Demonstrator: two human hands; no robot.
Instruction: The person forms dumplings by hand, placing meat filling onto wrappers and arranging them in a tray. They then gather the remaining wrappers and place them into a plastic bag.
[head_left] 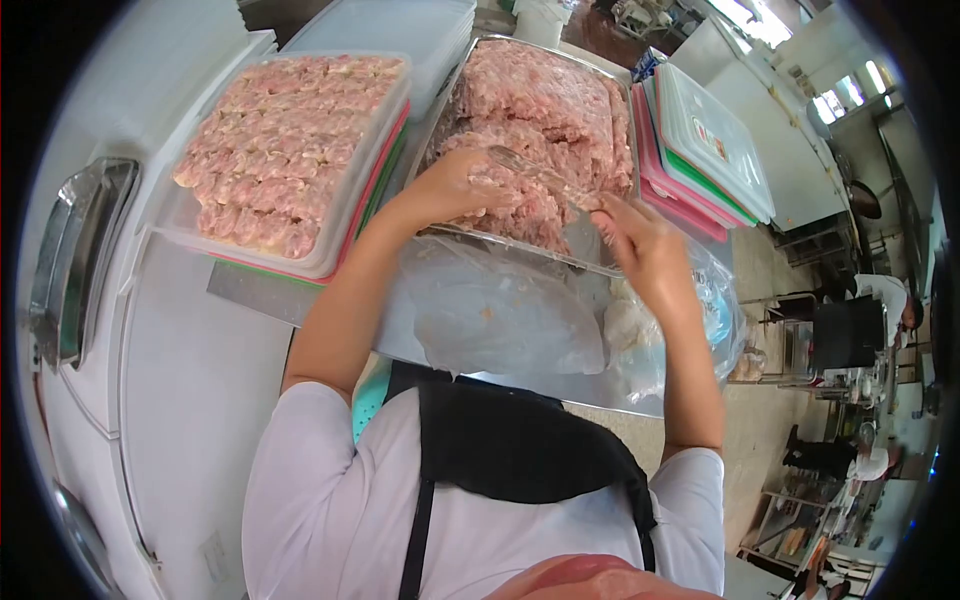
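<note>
My right hand (640,240) grips the near end of a narrow, flat spatula (545,176) smeared with meat. Its blade reaches leftward over a deep metal tray (478,236) of pink ground meat (535,95), towards my left hand (465,187). That hand is closed, fingers curled over the front left of the meat, with bits of meat on them; I cannot tell what they hold. The meat is dug down at the front, and bare tray bottom shows by my right hand. To the left, a clear plastic tray (165,215) carries tight rows of small meat dumplings (290,135).
Red and green trays lie under the dumpling tray. Plastic lids (710,125) in pink, green and clear are stacked at right. A clear plastic bag (500,315) lies in front of the meat tray, beside another bag (640,345). Other people are far off at right.
</note>
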